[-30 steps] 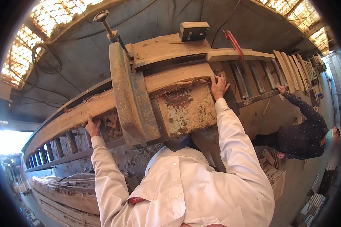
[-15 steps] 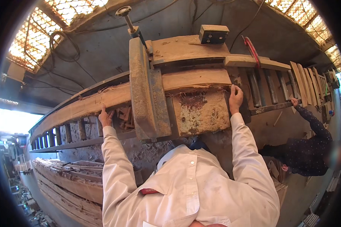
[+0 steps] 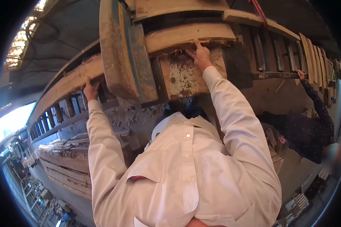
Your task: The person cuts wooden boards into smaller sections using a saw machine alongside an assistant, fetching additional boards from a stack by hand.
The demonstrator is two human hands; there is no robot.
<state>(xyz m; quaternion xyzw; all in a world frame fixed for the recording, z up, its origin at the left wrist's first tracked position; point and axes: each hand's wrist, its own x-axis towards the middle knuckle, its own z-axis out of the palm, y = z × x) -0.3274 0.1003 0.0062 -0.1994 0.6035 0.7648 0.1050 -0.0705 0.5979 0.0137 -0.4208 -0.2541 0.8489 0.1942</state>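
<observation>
A long rough-edged wooden plank (image 3: pixel 193 33) lies across a woodworking machine and passes behind its dusty upright housing (image 3: pixel 119 53). Left of the housing, my left hand (image 3: pixel 90 90) rests at the plank's near edge, one finger laid up on it and the others apart. On the right, my right hand (image 3: pixel 201 56) has its fingers spread, with the index finger on the plank's splintered near edge. Below it is the machine's worn, sawdust-covered metal table (image 3: pixel 182 77). The cutting part is hidden by the housing.
Metal rollers (image 3: pixel 277 53) extend to the right past a wooden strip (image 3: pixel 261 22) with a red clamp (image 3: pixel 258 13). A co-worker in a dark dotted shirt (image 3: pixel 305 128) holds the roller frame there. Rough boards (image 3: pixel 66 159) are stacked at lower left; slats (image 3: pixel 316 62) lean far right.
My right hand has moved left from the plank's right end, its fingers now spread along the near edge. My left hand stays on the plank. The view has shifted, placing the machine higher.
</observation>
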